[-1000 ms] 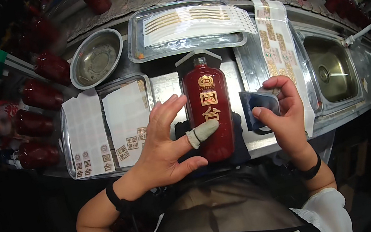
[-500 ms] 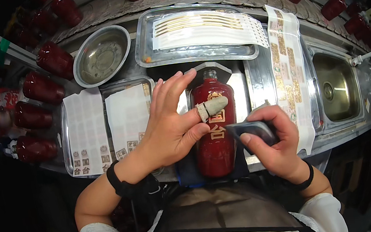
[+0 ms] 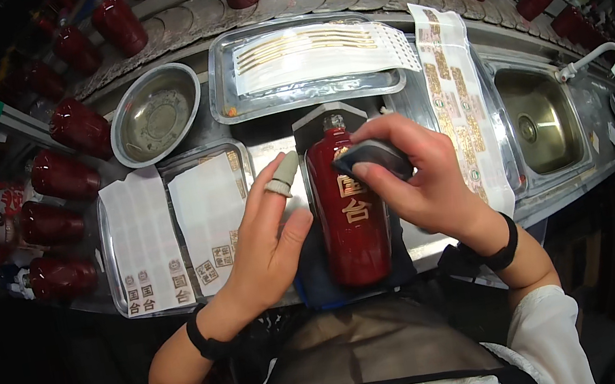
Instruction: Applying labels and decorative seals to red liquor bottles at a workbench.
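Note:
A dark red bottle [image 3: 351,217] with gold characters lies on a blue pad in front of me, its neck pointing away. My left hand [image 3: 270,235] rests open against the bottle's left side, a pale cover on its index finger. My right hand [image 3: 417,181] grips a small dark pad [image 3: 375,157] and presses it on the upper front of the bottle.
Two sheets of small labels [image 3: 142,242] lie in a steel tray at left. A round steel bowl [image 3: 157,120] and a tray with gold strips [image 3: 302,65] sit behind. A long label strip [image 3: 464,102] hangs beside a sink [image 3: 542,119]. Several red bottles [image 3: 66,173] line the left and far edge.
My right hand has brought the dark pad from the bottle's right side up onto its upper front. My left hand has slid off the top of the bottle to its left side.

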The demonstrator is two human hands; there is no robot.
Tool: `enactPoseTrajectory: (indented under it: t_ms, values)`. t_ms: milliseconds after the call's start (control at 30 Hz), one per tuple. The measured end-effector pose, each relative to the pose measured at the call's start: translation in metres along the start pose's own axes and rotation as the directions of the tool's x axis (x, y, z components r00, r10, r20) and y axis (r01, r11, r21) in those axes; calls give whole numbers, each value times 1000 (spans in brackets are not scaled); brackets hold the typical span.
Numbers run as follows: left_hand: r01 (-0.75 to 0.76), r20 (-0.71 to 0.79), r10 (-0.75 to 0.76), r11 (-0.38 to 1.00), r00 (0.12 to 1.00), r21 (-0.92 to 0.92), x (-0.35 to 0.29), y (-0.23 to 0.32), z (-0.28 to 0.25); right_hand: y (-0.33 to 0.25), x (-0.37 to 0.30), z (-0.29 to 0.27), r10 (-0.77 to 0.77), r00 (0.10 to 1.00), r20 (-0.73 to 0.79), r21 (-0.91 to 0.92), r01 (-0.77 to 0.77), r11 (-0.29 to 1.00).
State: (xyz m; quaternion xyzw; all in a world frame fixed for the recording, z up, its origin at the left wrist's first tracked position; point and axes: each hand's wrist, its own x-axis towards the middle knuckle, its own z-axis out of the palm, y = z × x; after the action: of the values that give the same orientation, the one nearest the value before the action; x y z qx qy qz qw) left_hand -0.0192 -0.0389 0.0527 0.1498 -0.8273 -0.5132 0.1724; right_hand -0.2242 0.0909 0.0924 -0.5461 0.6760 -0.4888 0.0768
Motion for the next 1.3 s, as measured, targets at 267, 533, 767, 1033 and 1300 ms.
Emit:
enactPoseTrajectory:
  t_ms: [267,533,767,1033,1300]
  values:
    - [-33,-49,35,999,998,24,-27,-8,5,-9,-12,5,-501,810,304,-213,570,793]
    - [-184,64,174,955,983,232,-14,-5,16,-7,-51,-7,-410,898,159,-168,434,885]
    - [-183,117,142,831,983,525,16,3,9,-7,-84,-15,8,999,48,17,-9,1000]
    - [-128,87,99,867,991,481,6,-12,6,8,-82,-19,204,973,-109,178,-182,967]
    - [-356,284,240,792,928,496,-8,-3,16,1,-72,-6,409,906,-114,435,-325,840]
